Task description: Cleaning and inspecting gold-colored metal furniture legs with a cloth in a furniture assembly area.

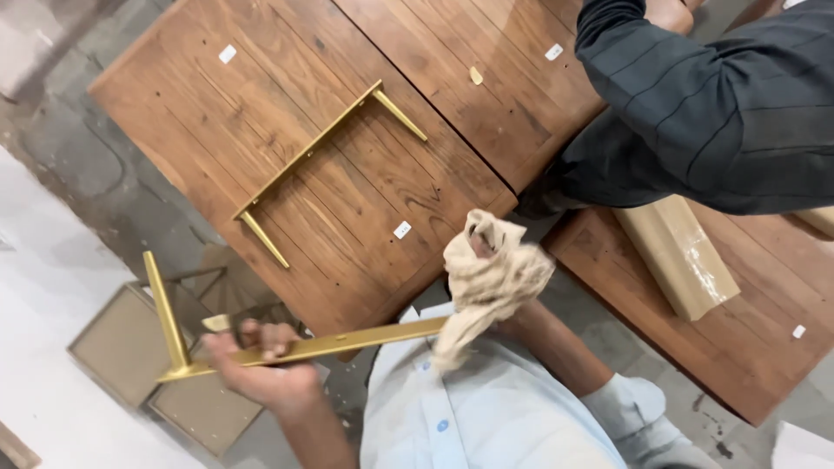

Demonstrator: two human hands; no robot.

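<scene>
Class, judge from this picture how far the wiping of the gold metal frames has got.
Done: cannot tell; one gold frame lies on the wooden tabletop.
In hand: the left hand grips a second frame while the right hand, wrapped in a cloth, rubs its bar.
Left: the rest of that bar.

Brown wooden tabletops (pixel 373 165) lay flat over a stained grey concrete floor (pixel 78 148), a white sheet (pixel 43 304) spread alongside them.

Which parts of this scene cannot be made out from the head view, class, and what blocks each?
- Right hand: wrapped inside the beige cloth.
- Gold bracket: far end covered by the cloth.
- Co-worker's dark sleeve: cut off by the frame edge.
- Small white stickers: too small.
</scene>
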